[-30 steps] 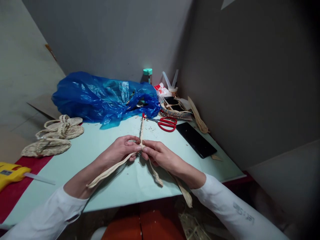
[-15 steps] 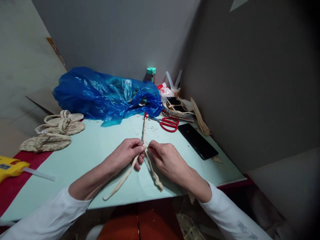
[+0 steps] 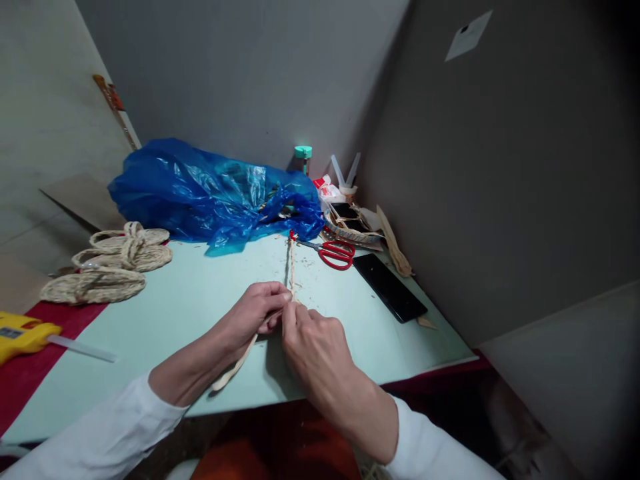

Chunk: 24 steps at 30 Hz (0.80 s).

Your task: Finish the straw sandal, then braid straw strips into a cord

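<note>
A pale braided cord (image 3: 293,263) of flat plant fibre runs from a red tie (image 3: 293,235) at its far end toward me. My left hand (image 3: 260,307) pinches the near end of the braid between thumb and fingers. From under that hand a loose pale strand (image 3: 236,370) trails to the table's front edge. My right hand (image 3: 315,347) is closed right beside the left, its fingertips at the same spot on the braid. Its back faces me and covers what the fingers grip, as well as the other strands.
A blue plastic bag (image 3: 215,193) lies at the back. Red-handled scissors (image 3: 337,255) and a black phone (image 3: 390,288) are on the right. Coiled braids (image 3: 95,285) and a yellow glue gun (image 3: 25,337) sit at the left. A green-lidded jar (image 3: 303,160) stands by the wall.
My right hand has moved left and nearer to me, against the left hand, and now hides the right-hand strand. The left hand keeps its pinch. The view has shifted slightly.
</note>
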{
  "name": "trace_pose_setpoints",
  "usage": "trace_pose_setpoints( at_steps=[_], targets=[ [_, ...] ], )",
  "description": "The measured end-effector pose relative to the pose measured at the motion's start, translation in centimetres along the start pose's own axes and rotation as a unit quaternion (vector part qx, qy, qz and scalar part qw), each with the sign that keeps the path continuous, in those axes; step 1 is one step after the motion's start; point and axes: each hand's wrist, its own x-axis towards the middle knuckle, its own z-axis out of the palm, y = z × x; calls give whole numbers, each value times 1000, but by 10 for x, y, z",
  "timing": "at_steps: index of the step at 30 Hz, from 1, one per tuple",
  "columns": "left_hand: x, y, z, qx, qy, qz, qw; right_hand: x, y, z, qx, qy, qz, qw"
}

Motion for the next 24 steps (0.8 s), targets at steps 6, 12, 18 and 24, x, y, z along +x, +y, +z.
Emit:
trace_pose_setpoints(
  at_steps=[6, 12, 18, 24],
  targets=[
    [-1, -2, -4, 14, 2, 15, 1000, -8, 22, -6, 82, 34, -23, 996],
    [-4, 3, -2, 42, 8, 51, 998, 7, 64, -13, 459, 30, 61, 886],
    [-6, 1, -3, 164, 16, 91, 982, 24, 55, 11, 708, -88, 89, 696],
    [-9, 9, -1, 374, 67, 153, 912, 21, 55, 20, 679, -38, 101, 726]
  ],
)
